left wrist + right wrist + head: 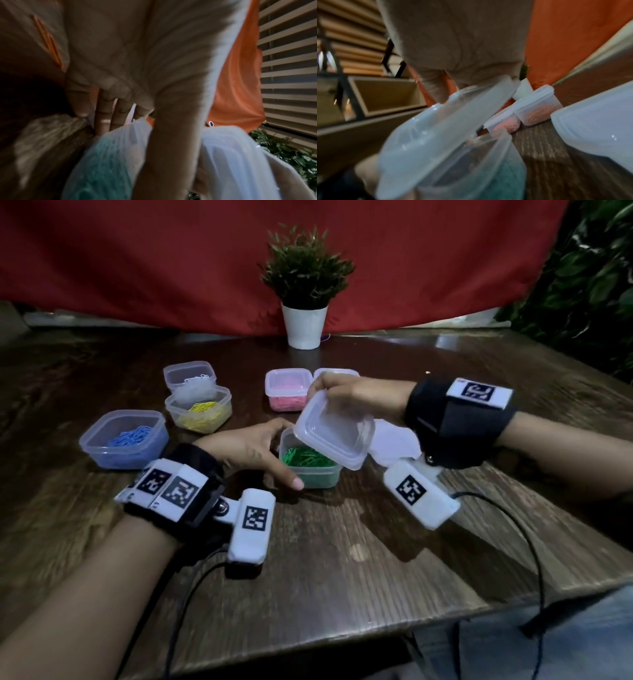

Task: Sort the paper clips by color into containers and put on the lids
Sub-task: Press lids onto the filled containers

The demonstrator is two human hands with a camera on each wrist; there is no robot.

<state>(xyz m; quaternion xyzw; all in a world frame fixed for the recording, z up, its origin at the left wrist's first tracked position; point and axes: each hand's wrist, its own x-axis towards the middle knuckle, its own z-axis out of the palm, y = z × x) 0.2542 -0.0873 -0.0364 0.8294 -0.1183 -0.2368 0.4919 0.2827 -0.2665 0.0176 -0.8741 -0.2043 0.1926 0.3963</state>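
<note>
A clear container of green paper clips (310,470) stands on the table near the middle. My left hand (270,453) grips it, thumb on the near wall and fingers round the far side. My right hand (329,388) pinches the far edge of a clear lid (334,429), which hangs tilted over the container's mouth and covers its right part. In the left wrist view the thumb lies across the green container (102,162). The right wrist view shows the lid (436,135) slanting above the green container (505,175).
Open containers of blue (125,440), yellow (198,412), white (190,376) and pink clips (289,388) stand to the left and behind. Another container (337,371) sits behind my right hand. Spare lids (394,443) lie under my right wrist. A potted plant (305,330) stands at the back.
</note>
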